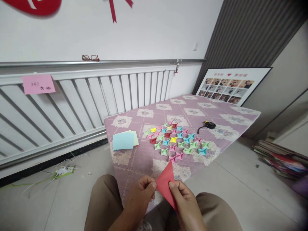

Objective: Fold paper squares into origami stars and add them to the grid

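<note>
A sheet of red paper [166, 184], folded into a triangle, is held up between my hands over the near edge of the table. My left hand [145, 192] pinches its left corner between thumb and fingers. On the right side, my right hand [181, 195] grips the paper with the thumb on top and the fingers behind. Just beyond the paper, several small folded paper pieces [173, 140] in green, pink, blue, yellow and red stand in rows. Left of them lies a stack of coloured paper [123, 141], light blue on top.
A black tape measure [210, 124] lies on the patterned tablecloth [134, 166]. A photo board [231, 84] leans at the back right. Behind the table is a white radiator [125, 91]; glasses [90, 58] rest on its pipe. A power strip [64, 171] with cables lies on the floor.
</note>
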Motion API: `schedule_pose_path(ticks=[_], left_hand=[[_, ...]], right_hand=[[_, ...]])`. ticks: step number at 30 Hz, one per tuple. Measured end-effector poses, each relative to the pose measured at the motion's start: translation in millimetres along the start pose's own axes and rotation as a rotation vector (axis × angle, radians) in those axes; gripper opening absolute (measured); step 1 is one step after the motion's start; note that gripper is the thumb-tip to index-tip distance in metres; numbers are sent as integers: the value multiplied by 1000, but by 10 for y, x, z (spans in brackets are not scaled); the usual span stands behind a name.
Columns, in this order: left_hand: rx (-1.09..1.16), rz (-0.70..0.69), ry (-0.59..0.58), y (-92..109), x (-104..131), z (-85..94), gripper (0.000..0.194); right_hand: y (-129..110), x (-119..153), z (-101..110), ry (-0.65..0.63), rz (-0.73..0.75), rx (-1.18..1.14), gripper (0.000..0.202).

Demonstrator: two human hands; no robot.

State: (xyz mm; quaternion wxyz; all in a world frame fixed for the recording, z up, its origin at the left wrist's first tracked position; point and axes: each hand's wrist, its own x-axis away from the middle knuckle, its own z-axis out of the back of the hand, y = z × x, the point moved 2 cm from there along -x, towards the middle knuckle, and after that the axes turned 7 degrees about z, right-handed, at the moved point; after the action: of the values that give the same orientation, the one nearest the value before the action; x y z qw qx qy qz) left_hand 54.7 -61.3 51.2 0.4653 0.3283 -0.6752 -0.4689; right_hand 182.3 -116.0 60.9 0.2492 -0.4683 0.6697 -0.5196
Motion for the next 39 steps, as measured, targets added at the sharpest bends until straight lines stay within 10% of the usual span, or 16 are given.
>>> schedule_pose_path(ticks=[31, 39], left_hand=[[-226, -4, -132, 3, -78, 72, 26], [146, 128, -232, -69, -21, -19, 35]], right_hand=[[-32, 20, 35, -68, 276, 418, 40], [-45, 73, -8, -59, 413, 553, 36]])
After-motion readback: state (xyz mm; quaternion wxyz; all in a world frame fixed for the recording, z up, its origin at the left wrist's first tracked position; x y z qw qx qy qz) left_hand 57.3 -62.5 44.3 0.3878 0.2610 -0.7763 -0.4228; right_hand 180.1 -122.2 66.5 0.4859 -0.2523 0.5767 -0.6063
